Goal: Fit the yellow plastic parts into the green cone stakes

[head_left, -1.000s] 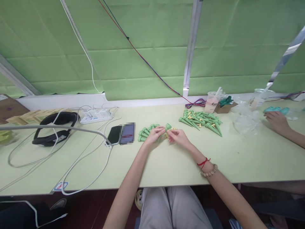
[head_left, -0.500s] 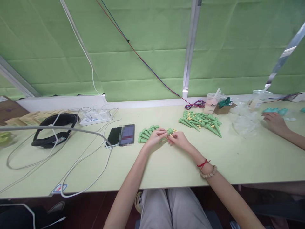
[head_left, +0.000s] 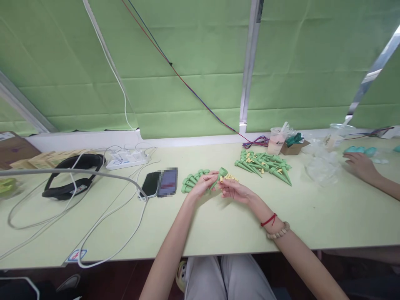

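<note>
Green curtain panels (head_left: 193, 37) backed a pale bench (head_left: 237, 229), where the work lay in 3 clusters around the person's hands. The left hand (head_left: 202, 185) had its fingers closed around 1 green spike (head_left: 222, 171), its wide cap up and its shaft slanting down beneath the fingers. The right hand (head_left: 235, 191) was bent in close beside that cap, fingertips drawn near each other; whether they pinched a small part could not be told. Just behind the right hand, partly hidden by it, lay a little pile of yellow pieces (head_left: 231, 178).

To the left, touching or nearly touching the left hand, a fanned row of green spikes (head_left: 189, 182) showed no yellow that could be made out. To the right, well apart, sat a larger heap of green spikes (head_left: 265, 162) with yellow pieces among them, several apparently fitted. Judging by this layout, the heap looked like the finished share and the row like what was left, with the held spike midway between. On that reading, more was done than remained, though overlap prevented an exact count. Farther right, a co-worker's hand (head_left: 361, 166) rested near teal pieces (head_left: 359, 150).
</note>
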`<action>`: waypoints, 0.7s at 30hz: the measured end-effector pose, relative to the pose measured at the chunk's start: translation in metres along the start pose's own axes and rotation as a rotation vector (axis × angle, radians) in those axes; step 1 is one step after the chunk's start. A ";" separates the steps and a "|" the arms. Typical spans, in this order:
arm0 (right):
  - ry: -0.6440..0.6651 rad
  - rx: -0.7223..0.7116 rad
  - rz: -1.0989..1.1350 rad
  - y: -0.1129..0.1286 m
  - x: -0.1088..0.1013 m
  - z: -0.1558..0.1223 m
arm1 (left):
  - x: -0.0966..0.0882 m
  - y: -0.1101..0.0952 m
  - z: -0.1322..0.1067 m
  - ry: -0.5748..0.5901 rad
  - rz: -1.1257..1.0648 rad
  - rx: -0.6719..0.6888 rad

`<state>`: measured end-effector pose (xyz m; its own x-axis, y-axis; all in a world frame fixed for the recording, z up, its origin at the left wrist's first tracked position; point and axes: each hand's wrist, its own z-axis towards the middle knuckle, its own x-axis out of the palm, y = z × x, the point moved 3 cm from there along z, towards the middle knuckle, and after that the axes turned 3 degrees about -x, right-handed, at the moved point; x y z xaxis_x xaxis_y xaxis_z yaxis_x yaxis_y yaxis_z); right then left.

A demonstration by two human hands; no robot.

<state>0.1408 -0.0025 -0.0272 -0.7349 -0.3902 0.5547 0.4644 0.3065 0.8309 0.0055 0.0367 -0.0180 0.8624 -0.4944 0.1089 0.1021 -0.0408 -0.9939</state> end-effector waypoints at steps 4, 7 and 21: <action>-0.090 0.028 0.015 0.000 -0.002 0.001 | -0.001 0.005 0.003 0.023 0.121 -0.005; -0.139 0.040 0.058 0.000 -0.003 0.003 | -0.002 0.009 0.006 0.010 0.129 -0.011; 0.015 0.104 0.293 -0.007 0.015 0.002 | -0.002 0.001 0.000 0.045 -0.033 0.056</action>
<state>0.1257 -0.0087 -0.0244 -0.5689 -0.2848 0.7715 0.6020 0.4950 0.6266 0.0041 0.0373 -0.0190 0.8350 -0.5321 0.1399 0.1592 -0.0098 -0.9872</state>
